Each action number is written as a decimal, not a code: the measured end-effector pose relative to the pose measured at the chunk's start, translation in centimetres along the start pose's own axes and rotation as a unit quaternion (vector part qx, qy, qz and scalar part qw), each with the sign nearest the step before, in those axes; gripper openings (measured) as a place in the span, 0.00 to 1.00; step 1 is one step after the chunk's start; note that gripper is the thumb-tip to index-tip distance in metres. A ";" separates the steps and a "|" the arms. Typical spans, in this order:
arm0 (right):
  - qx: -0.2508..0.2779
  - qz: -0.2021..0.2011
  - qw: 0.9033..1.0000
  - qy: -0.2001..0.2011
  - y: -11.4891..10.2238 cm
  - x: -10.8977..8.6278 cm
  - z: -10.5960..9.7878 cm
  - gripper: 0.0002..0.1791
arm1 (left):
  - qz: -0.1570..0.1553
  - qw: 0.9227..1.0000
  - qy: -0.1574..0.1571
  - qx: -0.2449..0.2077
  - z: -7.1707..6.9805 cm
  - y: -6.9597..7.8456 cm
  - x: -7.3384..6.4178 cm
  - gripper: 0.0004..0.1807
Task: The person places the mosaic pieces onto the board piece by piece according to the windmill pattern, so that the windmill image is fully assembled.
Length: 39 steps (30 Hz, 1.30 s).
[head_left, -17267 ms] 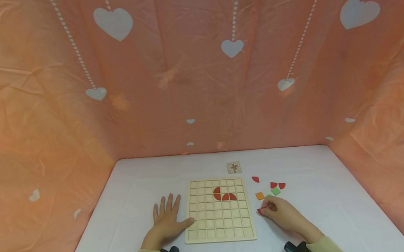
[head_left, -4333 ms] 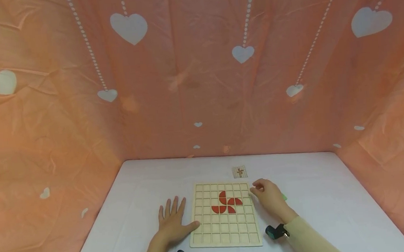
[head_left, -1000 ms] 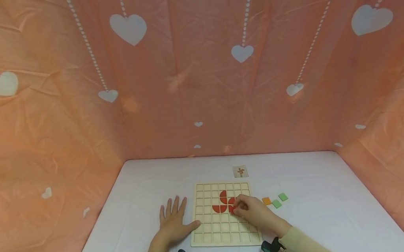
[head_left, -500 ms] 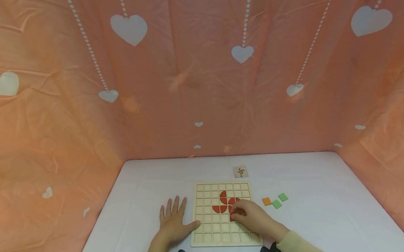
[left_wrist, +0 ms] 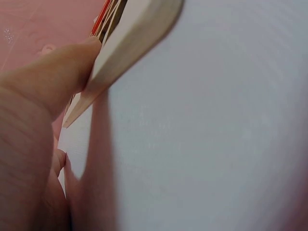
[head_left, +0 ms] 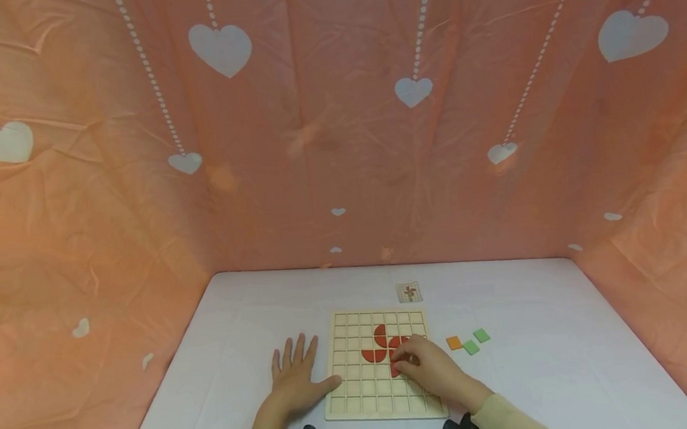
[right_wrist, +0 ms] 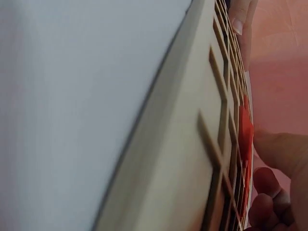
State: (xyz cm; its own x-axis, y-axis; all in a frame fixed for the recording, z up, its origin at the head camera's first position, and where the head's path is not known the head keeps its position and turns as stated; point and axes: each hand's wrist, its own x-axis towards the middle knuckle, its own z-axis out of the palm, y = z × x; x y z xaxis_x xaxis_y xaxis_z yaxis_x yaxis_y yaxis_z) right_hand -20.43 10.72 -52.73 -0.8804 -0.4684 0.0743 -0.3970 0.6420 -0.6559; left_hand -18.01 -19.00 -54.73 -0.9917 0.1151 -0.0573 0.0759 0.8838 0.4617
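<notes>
A pale wooden grid board (head_left: 358,402) lies on the table. Red quarter-circle pieces (head_left: 374,355) sit in several of its cells, forming a curved pinwheel pattern. My right hand (head_left: 431,368) is over the board, its thumb and fingertips pinching a red quarter-circle piece (head_left: 395,369) at the lower end of the pattern. In the right wrist view, the thumb meets that red piece (right_wrist: 246,134), which stands slightly proud of the grid. Fingers partly cover the neighbouring red pieces. My left hand (head_left: 293,383) lies with fingers spread on the table, its thumb resting on the board's left edge.
Right of the board lie an orange square (head_left: 454,343) and two green squares, one (head_left: 471,347) nearer the board and another (head_left: 481,335) farther back. Behind the board is a small pattern card (head_left: 409,292). A heart-printed orange curtain (head_left: 313,143) surrounds the white table (head_left: 547,333).
Red pieces from the right side are now on the board. Over the last second, my right hand moved slightly toward me with the red piece, then nearly stopped. My left hand stays put.
</notes>
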 end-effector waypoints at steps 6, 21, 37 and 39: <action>-0.002 -0.017 1.000 -0.013 0.0 -0.2 -0.1 0.06 | -0.004 1.000 -0.001 -0.001 -0.1 0.1 0.0 0.57; 0.012 0.021 1.000 0.002 -0.1 -0.5 0.1 0.21 | -0.003 1.000 0.000 -0.008 0.0 0.1 0.2 0.57; 0.056 0.061 0.996 0.018 0.4 -0.3 0.6 0.26 | -0.004 1.000 -0.004 0.007 -0.1 0.0 0.2 0.57; 0.064 0.074 0.995 0.011 0.5 -0.5 0.3 0.26 | 0.001 1.000 -0.006 -0.004 0.1 0.1 0.4 0.57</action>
State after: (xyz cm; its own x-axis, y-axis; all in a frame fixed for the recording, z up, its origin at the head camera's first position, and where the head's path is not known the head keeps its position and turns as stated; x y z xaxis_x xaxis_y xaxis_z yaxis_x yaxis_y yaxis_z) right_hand -20.12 11.15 -53.32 -0.9324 -0.3611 -0.0145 -0.2280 0.6189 -0.7517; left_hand -18.36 -18.80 -54.83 -0.9901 0.1229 -0.0676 0.0773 0.8800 0.4686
